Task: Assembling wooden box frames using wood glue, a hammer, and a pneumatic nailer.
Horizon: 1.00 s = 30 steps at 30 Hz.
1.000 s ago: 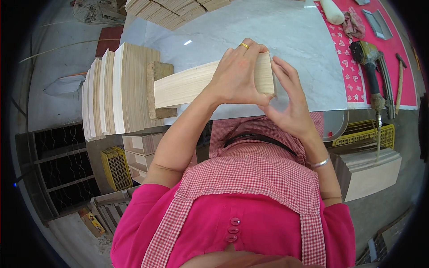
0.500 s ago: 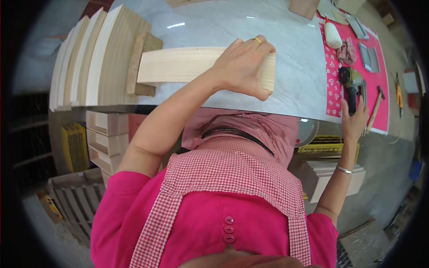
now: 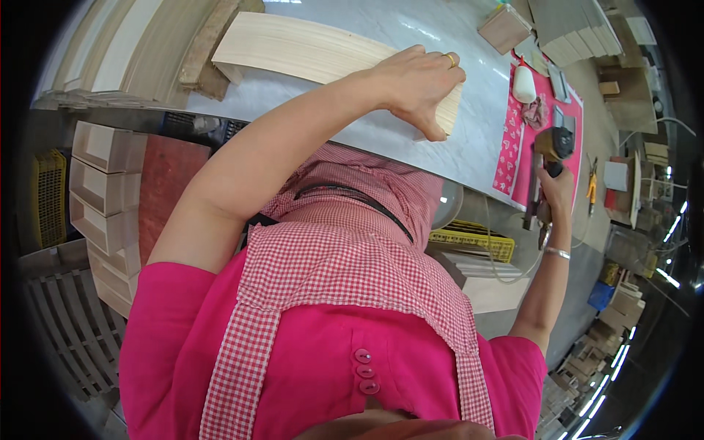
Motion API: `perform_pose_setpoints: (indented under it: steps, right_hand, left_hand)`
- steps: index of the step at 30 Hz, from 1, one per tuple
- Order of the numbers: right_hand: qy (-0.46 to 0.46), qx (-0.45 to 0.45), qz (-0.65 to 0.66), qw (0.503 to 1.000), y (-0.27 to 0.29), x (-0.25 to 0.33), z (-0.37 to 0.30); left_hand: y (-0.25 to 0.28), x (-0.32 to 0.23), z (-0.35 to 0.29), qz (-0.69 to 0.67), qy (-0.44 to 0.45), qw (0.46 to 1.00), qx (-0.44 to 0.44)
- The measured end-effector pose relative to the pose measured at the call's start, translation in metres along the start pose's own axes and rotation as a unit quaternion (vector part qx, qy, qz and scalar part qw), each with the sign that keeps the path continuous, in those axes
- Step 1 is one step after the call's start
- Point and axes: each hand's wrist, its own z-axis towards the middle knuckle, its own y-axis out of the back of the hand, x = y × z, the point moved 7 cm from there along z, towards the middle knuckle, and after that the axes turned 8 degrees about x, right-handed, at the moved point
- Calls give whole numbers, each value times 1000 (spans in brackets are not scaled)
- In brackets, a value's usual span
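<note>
My left hand point(image 3: 422, 88) is clamped over the right end of a long pale wooden board point(image 3: 308, 48), with the thumb on the near side and the fingers over the far side. A short piece shows under the board's left end, close to a rough wooden block point(image 3: 209, 55). To the right, my right hand point(image 3: 559, 187) is wrapped round the handle of a nail gun point(image 3: 555, 143), raised over the table's near right edge. Part of the tool's body hides behind the hand and wrist.
Stacked wooden panels point(image 3: 125, 55) stand at the table's left. On the pink cloth point(image 3: 506, 158) lie a white bottle point(image 3: 523, 85) and a crumpled rag point(image 3: 535, 112). Orange-handled pliers point(image 3: 592, 183) lie farther right. Open wooden boxes point(image 3: 103, 191) are stacked below left; an air hose point(image 3: 490, 242) hangs below right.
My right hand has closed on the nail gun and lifted it off the pink cloth toward me. My left hand keeps its hold on the board. The whole view has turned and shifted.
</note>
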Motion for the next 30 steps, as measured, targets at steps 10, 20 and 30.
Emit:
perform_pose_setpoints:
  steps: [10, 20, 30]
  right_hand:
    - [305, -8, 3, 952, 43, 125, -127]
    - [249, 62, 50, 965, 35, 147, -122]
    - [335, 99, 27, 936, 31, 172, -126]
  left_hand:
    - [-3, -4, -2, 48, -28, 998, -6]
    - [-6, -2, -5, 35, -21, 999, -23]
    - [-7, -2, -6, 36, -27, 998, -48]
